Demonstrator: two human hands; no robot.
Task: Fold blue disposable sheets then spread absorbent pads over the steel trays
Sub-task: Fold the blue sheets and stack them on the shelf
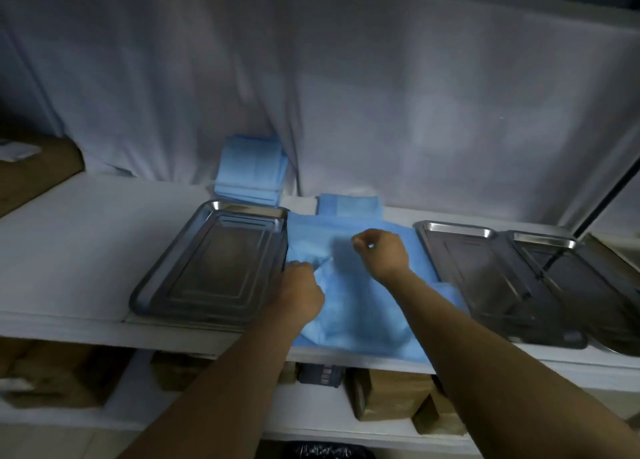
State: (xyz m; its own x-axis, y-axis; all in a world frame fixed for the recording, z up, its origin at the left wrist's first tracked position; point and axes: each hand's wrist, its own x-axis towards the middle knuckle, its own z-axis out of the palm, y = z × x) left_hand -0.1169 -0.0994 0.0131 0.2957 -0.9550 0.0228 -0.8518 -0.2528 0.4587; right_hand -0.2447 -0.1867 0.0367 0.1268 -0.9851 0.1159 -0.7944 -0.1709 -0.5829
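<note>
A blue disposable sheet (pixel 360 306) lies crumpled on the white shelf between the steel trays, its front edge hanging over the shelf lip. My left hand (pixel 299 294) grips a bunched fold of it beside the left steel tray (pixel 214 264). My right hand (pixel 381 250) hovers above the sheet's back half with fingers curled; whether it pinches any cloth I cannot tell. Two more steel trays (pixel 491 278) (pixel 581 285) sit at the right, overlapping. A stack of folded blue pads (pixel 251 171) stands behind the left tray, and a folded blue piece (pixel 349 205) lies behind the sheet.
A white cloth (pixel 346 95) hangs as a backdrop along the shelf's rear. A dark rod (pixel 588 216) slants down onto the rightmost tray. Brown boxes (pixel 398 396) fill the lower shelf. A brown carton (pixel 38 167) sits at the far left.
</note>
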